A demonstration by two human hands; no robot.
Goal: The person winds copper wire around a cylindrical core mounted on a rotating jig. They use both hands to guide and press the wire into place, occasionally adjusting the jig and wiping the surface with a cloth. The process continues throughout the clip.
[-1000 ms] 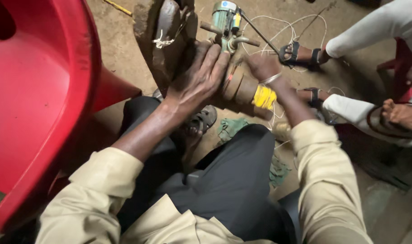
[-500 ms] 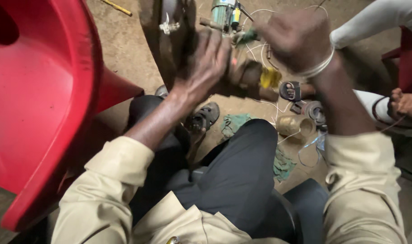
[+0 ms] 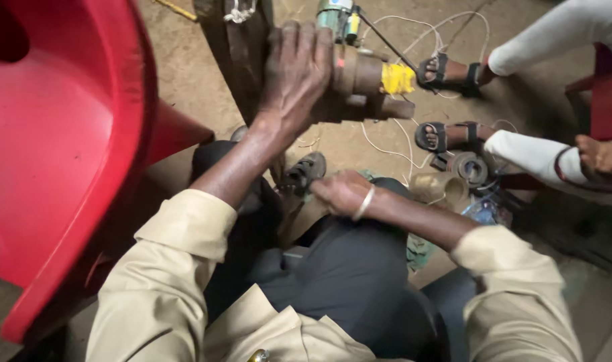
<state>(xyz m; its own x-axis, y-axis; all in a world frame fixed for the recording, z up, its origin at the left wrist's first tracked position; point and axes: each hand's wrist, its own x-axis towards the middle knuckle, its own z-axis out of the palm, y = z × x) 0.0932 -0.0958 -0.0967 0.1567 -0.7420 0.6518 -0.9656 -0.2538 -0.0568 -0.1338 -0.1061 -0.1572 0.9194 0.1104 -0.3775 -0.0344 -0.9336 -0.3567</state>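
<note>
My left hand [image 3: 294, 77] grips a brown cylindrical motor part [image 3: 359, 84] with a yellow band [image 3: 397, 78] near its end, held against a dark upright wooden block [image 3: 235, 47]. A small green device [image 3: 336, 15] with thin white wires [image 3: 413, 27] sits on top of it. My right hand [image 3: 339, 193], with a metal bangle on the wrist, rests low by my knee with fingers curled; I see nothing in it.
A red plastic chair [image 3: 64, 147] fills the left side. Another person sits at the right, with sandalled feet [image 3: 447, 70] and a hand [image 3: 601, 157] on a knee. A round metal coil part [image 3: 470, 167] and a brass-coloured cup [image 3: 438, 189] lie on the dirt floor.
My right hand has left the motor part and dropped down to my knee. My left hand has kept its hold on the part, which now shows more fully.
</note>
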